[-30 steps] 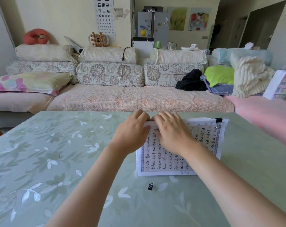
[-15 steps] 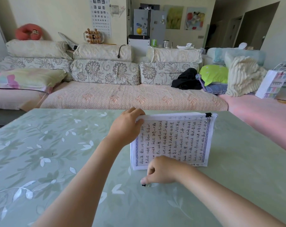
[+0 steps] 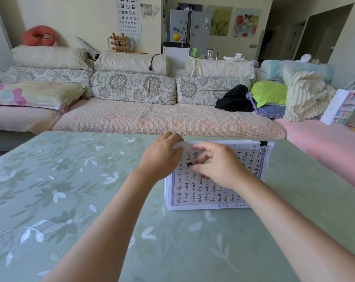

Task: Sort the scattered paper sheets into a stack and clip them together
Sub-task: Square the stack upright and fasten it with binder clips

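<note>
Here, left grip (image 3: 160, 157) holds the handwritten stack (image 3: 192, 197); right grip (image 3: 219, 165) pinches a black clip (image 3: 189, 163) (script unreadable).

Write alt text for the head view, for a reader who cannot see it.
A person's left hand grips the far left corner of a paper stack on a green leaf-patterned table, while the right hand pinches a small black clip over it. Another clip already holds the far right corner.

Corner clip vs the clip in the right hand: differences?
The corner clip is clamped on the paper stack's far right corner; the held clip is pinched by the right hand over the page, unattached. Corner clip shows fully; held clip is mostly hidden. Both are black.
</note>
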The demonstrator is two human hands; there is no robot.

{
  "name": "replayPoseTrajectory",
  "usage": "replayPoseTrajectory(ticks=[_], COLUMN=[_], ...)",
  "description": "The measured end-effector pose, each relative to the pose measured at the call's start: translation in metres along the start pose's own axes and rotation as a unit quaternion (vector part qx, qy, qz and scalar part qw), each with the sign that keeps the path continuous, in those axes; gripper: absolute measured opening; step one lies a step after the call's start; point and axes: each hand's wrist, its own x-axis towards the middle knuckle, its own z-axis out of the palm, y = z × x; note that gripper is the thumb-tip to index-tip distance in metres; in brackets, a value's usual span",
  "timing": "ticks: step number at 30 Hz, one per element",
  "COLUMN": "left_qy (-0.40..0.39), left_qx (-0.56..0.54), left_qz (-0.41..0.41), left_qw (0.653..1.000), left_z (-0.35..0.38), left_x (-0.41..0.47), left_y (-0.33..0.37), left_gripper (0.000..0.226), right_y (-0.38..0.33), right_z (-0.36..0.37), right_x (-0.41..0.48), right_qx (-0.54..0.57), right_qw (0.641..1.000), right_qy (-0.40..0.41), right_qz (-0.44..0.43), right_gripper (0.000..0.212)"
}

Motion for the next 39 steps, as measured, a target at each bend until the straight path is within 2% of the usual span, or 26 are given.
replayPoseTrajectory(ticks=[3,7,11,13,15,17,25,35,37,39], left_qy=[0.010,0.024,0.016,0.025,0.044,0.059,0.057,0.071,0.074,0.077], left_qx=[-0.003,-0.031,-0.054,-0.052,-0.058,-0.064,-0.067,-0.076,-0.074,-0.077], left_qz=[-0.002,0.031,0.064,0.071,0.071,0.063,0.013,0.010,0.011,0.013], left_qw=[1.000,0.999,0.996,0.996,0.995,0.994,0.996,0.995,0.994,0.994], left_z=[0.002,0.005,0.006,0.007,0.009,0.011,0.010,0.011,0.011,0.010], left_x=[-0.002,-0.004,-0.004,-0.004,-0.004,-0.004,-0.003,-0.005,-0.005,-0.005], left_y=[0.002,-0.002,-0.008,-0.008,-0.007,-0.005,-0.002,-0.001,-0.001,0.000], left_gripper=[0.011,0.011,0.028,0.034,0.030,0.022,0.014,0.012,0.012,0.011], right_y=[-0.003,-0.002,-0.005,-0.008,-0.013,-0.016,-0.021,-0.022,-0.023,-0.023], right_z=[-0.006,0.004,0.010,0.010,0.010,0.008,-0.013,-0.004,-0.005,-0.009], right_x=[0.006,0.014,0.017,0.018,0.020,0.021,0.028,0.036,0.038,0.040], right_qx=[-0.084,-0.071,0.014,0.075,0.128,0.134,-0.038,-0.171,-0.147,-0.075], right_qw=[0.991,0.978,0.988,0.989,0.985,0.985,0.987,0.942,0.956,0.984], right_qy=[0.084,0.125,0.130,0.123,0.113,0.110,0.121,0.147,0.133,0.099], right_qz=[-0.059,-0.148,-0.076,-0.037,-0.010,-0.010,-0.098,-0.250,-0.217,-0.126], right_gripper=[0.029,0.019,0.044,0.041,0.034,0.027,0.010,0.004,0.009,0.025])
